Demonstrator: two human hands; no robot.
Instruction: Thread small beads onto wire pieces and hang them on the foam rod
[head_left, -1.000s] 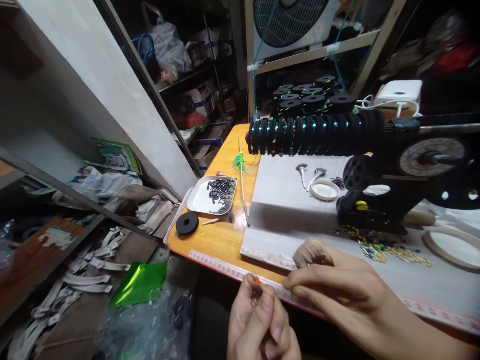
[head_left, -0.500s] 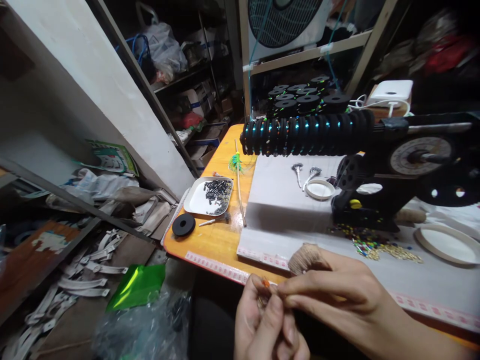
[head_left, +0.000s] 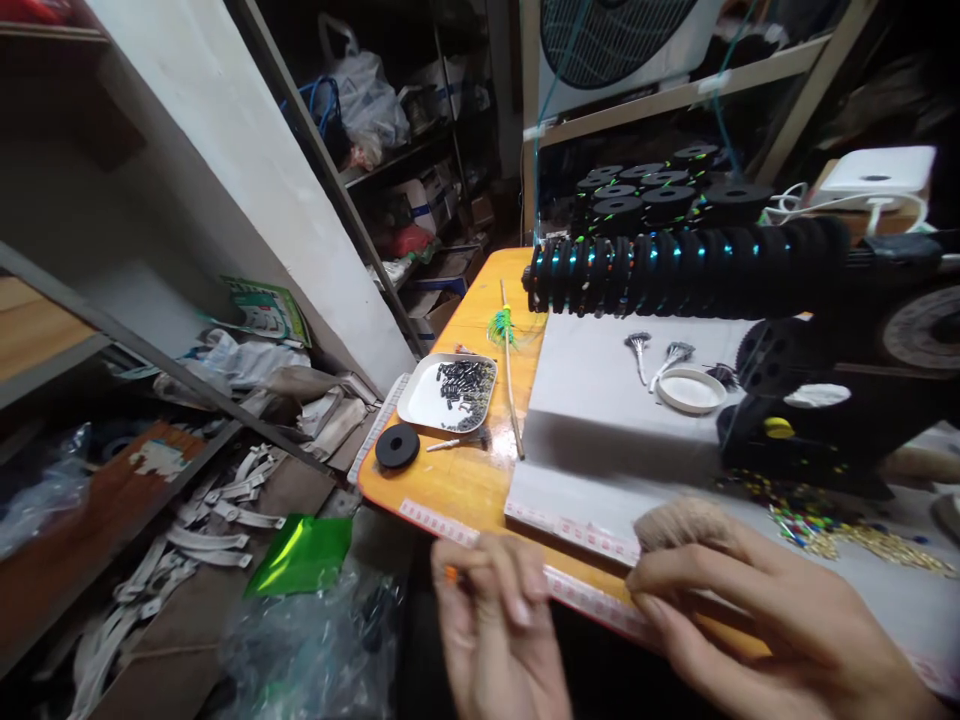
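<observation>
My left hand (head_left: 499, 620) is closed around a small orange piece (head_left: 451, 573), which shows between its fingers in front of the table edge. To the right, my right hand (head_left: 750, 600) has its thumb and index finger pressed together; anything between the tips is too small to make out. A tan knitted cover (head_left: 679, 522) sits on one of its fingers. The hands are apart. Beyond them, a black rod machine (head_left: 675, 268) carries a row of dark discs with blue shiny thread. Coloured and gold beads (head_left: 847, 535) lie right of my right hand's fingers.
On the orange table (head_left: 480, 490) are a white tray (head_left: 416, 400) of black parts, a black disc (head_left: 397, 447), a thin stick (head_left: 513, 400) and a round white dish (head_left: 691, 391). Black spools (head_left: 667, 200) stand behind the machine. Metal shelving (head_left: 300, 455) is at left.
My hands have separated: the left moved left with the orange piece, the right moved right. The camera view has shifted left, so the table and machine appear further right.
</observation>
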